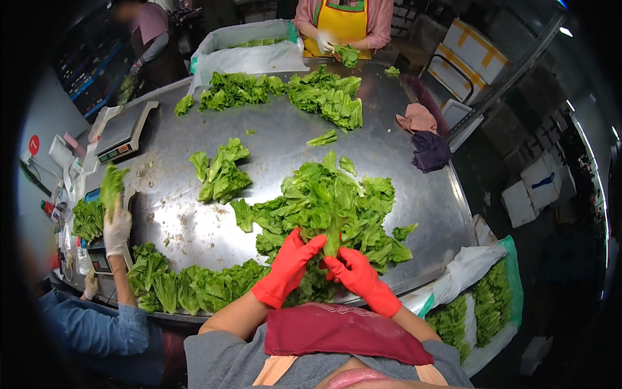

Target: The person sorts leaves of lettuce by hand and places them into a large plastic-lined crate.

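Observation:
Red rubber gloves cover both of my hands. Between them a leafy green lettuce (333, 233) is held with its pale stalk towards me. My left hand (294, 265) grips it from the left, thumb against the stalk. My right hand (360, 278) has its fingers bent at the stalk's lower end; how firmly they hold it is hidden. Beyond and around the hands spreads a loose pile of lettuce leaves (374, 214) on the steel table (427, 209). To the left, a row of lettuce heads (194, 287) lines the near edge.
At left, a co-worker's gloved hand (117, 228) lifts lettuce over a scale (99, 260); another scale (124, 129) stands behind. Across the table a person in a yellow apron (342, 24) holds lettuce. Cloths (430, 150) lie at right. A lined crate (515, 291) holds lettuce.

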Motion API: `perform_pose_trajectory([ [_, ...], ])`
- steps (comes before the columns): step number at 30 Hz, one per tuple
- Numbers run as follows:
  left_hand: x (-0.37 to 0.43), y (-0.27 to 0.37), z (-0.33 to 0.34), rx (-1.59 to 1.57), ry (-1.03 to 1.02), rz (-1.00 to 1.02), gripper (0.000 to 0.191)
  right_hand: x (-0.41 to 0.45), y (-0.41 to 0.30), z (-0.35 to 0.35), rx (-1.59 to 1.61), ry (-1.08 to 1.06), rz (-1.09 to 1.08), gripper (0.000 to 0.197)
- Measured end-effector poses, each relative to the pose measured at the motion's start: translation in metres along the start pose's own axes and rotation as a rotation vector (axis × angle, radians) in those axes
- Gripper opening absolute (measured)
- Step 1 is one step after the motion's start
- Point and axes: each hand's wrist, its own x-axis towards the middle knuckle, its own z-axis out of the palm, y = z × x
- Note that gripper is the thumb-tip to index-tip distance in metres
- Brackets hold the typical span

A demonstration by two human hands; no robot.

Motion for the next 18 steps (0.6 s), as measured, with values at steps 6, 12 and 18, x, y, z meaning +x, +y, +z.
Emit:
perform_pose_trajectory([
  [6,-0.005,0.007,0.007,0.018,-0.075,-0.076,0.033,-0.005,0.008,0.001,-0.153,0.04,-0.163,0.036],
  [12,-0.001,0.0,-0.007,-0.201,-0.033,-0.01,0.039,0.003,-0.011,-0.013,-0.075,-0.08,-0.017,0.031],
  [18,0.006,0.023,-0.013,-0.194,0.015,0.019,0.048,0.085,-0.136,-0.098,0.165,0.087,-0.549,0.059],
])
